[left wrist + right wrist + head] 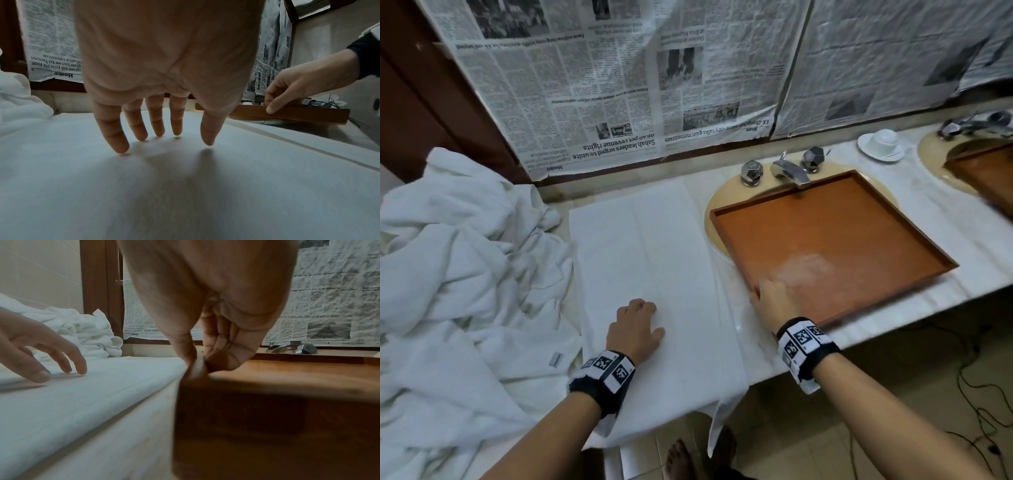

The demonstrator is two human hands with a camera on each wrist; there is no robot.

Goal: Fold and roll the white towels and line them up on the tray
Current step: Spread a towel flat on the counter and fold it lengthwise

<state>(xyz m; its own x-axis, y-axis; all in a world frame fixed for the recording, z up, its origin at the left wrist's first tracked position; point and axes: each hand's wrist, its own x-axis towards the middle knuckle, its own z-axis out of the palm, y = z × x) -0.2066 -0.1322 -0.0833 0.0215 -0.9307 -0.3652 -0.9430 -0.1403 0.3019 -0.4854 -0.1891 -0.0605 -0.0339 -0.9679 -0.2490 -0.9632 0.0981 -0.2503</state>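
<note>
A white towel (654, 274) lies folded in a long flat strip on the counter, its near end hanging over the edge. My left hand (638, 325) rests on its near part with straight spread fingers (141, 129) touching the cloth (185, 186). To the right a brown wooden tray (859, 219) sits over the sink with nothing in it. My right hand (774, 294) pinches the tray's near left corner (197, 368), thumb outside the rim and fingers inside. The towel (82, 394) lies just left of the tray (287, 386).
A heap of crumpled white towels (448, 257) fills the counter's left side. The tap (787, 169) and its two knobs stand behind the tray. A white cup on a saucer (881, 144) sits at the back right. Newspaper (619, 85) covers the mirror. Cables lie on the floor at right.
</note>
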